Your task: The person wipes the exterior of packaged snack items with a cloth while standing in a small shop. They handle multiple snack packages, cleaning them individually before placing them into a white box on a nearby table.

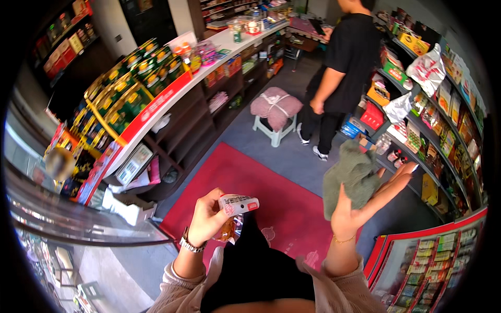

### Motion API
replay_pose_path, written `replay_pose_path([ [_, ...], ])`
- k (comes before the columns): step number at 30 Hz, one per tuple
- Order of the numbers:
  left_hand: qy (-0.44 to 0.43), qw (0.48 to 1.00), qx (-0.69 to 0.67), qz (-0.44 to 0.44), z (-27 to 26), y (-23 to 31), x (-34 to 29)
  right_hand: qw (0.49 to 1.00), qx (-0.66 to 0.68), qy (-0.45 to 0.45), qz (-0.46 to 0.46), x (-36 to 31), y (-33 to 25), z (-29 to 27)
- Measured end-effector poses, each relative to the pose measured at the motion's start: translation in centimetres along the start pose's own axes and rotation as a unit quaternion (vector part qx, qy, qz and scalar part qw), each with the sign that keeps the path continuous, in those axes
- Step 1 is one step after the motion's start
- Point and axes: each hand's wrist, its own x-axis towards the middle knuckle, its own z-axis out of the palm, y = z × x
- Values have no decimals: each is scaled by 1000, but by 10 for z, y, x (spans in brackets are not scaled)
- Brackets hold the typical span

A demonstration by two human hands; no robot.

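Observation:
My left hand (205,218) is closed round a small snack pack (237,204) with a white and red top edge. Its lower part is see-through, with something brownish inside. Over to the right, my right hand (354,211) has a grey-green cloth (348,177), bunched up and hanging beside the thumb. The fingers of this hand stretch out toward the shelves, and the cloth hides part of the grip. Both hands are held above a red floor mat (209,175), apart from each other.
On the left a long counter (180,86) carries several gold-and-green packs (125,94). A stool with a pink cushion (274,107) stands ahead, near a person in black (347,68). Stocked shelves (417,120) line the right side, with a red-framed display rack (428,261) nearer me.

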Motion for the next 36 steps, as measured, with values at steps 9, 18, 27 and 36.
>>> replay_pose_path([
  [9,-42,989,-135,-39,58,-43,186,980,109,-164,-5,25,104,76],
  [18,-59,942,-304,-132,161,-40,395,938,4,-334,-90,74,230,129],
  [27,-240,951,-135,-137,249,-40,475,959,-137,-248,-10,145,359,118],
  [36,-105,970,-194,-100,331,-52,604,924,-39,-374,-69,167,469,118],
])
